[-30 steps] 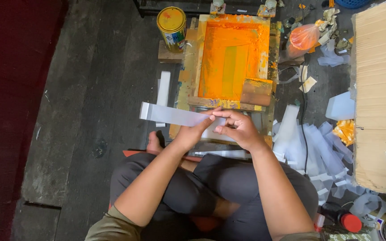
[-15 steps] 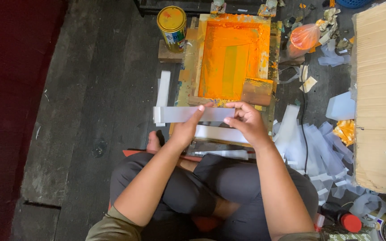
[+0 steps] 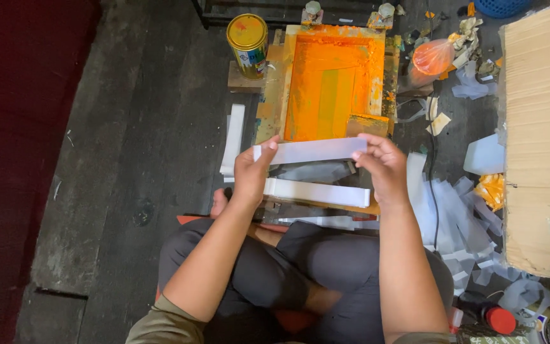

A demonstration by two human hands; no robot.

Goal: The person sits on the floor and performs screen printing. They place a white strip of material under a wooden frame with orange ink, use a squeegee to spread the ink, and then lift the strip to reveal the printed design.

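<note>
The dark plank floor [image 3: 128, 146] carries an orange-stained printing frame [image 3: 332, 83], a paint can [image 3: 247, 37] and white strips [image 3: 233, 140].

An orange-stained printing frame [image 3: 332, 86] lay on the dark floor. Just left of it stood a yellow paint can [image 3: 247, 36]; right of it sat an orange plastic bag [image 3: 433, 56]. Farther right lay a cardboard sheet [image 3: 539, 146], with pale scraps [image 3: 453, 220] heaped below the frame's right corner.

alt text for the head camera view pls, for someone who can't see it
Seen from above, a seated person holds a long white strip level, left hand and right hand pinching its ends, above an orange-inked printing frame on a dark floor. More white strips lie below the hands, a yellow-lidded tin stands left of the frame.
</note>
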